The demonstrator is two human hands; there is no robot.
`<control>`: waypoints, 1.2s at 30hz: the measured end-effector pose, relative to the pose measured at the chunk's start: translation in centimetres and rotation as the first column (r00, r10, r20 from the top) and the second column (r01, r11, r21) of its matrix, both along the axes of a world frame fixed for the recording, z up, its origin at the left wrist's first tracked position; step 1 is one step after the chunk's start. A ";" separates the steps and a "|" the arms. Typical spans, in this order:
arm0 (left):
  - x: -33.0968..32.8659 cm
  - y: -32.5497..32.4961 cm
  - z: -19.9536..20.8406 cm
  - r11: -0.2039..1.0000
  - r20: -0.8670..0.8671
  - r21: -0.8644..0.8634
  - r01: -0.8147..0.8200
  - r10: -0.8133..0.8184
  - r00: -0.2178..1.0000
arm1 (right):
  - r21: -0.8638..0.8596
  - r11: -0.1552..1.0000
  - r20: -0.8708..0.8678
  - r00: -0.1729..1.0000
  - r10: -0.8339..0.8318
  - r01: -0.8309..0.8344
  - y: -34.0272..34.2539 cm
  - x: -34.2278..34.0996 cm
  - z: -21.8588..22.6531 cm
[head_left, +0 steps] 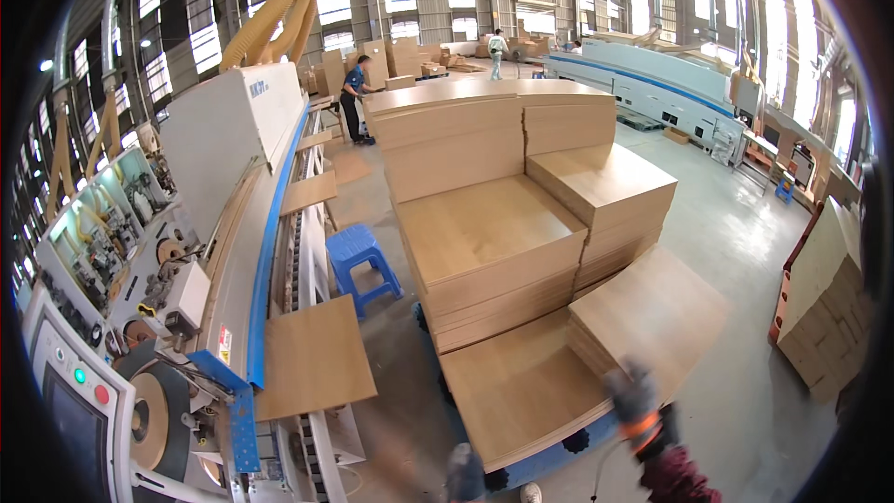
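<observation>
My right hand (pixel 635 396), in a dark grey glove with an orange band at the wrist, is over the near corner of the top wood-coloured board (pixel 652 312) on the front right stack. Motion smears its fingers, so I cannot see whether they grip the board. Low in the picture, my left hand (pixel 464 475) shows as a blurred grey glove near the front edge of the lower left stack (pixel 526 391). Its fingers cannot be made out. Behind these, taller stacks of similar boards (pixel 494 224) rise in steps.
Along the left runs a long machine with a blue rail (pixel 270 251) and control panel (pixel 79 401); a board (pixel 317 359) lies on it. A blue stool (pixel 361 256) stands between machine and stacks. More boards (pixel 824 317) stand at right. A co-worker (pixel 354 98) is farther back.
</observation>
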State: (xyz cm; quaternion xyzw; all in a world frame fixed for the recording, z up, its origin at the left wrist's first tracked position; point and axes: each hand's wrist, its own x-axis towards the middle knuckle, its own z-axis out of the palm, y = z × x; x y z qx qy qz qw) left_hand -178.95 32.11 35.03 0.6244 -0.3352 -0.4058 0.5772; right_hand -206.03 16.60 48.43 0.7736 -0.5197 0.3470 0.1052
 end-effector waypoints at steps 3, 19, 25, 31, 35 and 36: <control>-7.2 -5.3 0.5 0.941 0.219 0.120 0.316 -0.335 0.916 | 0.130 0.863 0.081 0.863 -0.499 0.488 -10.5 -14.0 0.7; -24.3 -17.2 3.9 0.985 -0.340 0.082 0.149 -0.113 0.934 | 0.387 0.584 -0.247 0.690 -0.680 0.714 -18.3 -29.9 -3.0; -10.0 -11.1 3.8 0.984 0.011 0.179 0.017 -0.020 1.000 | 0.798 0.590 0.109 0.935 -0.338 0.120 -6.4 -27.7 -6.4; 0.5 11.5 3.9 0.828 0.279 0.344 -0.442 0.360 0.890 | 0.776 0.592 0.429 0.871 -0.239 -0.220 4.1 -13.8 -12.1; 4.6 24.8 5.3 0.381 0.490 0.490 -0.784 0.623 0.610 | 0.470 0.078 0.753 0.353 -0.555 -0.879 8.6 -0.6 -15.2; 5.6 27.3 5.8 0.226 0.597 0.559 -0.798 0.558 0.576 | 0.605 0.176 0.794 0.574 -0.199 -0.776 10.3 2.9 -15.4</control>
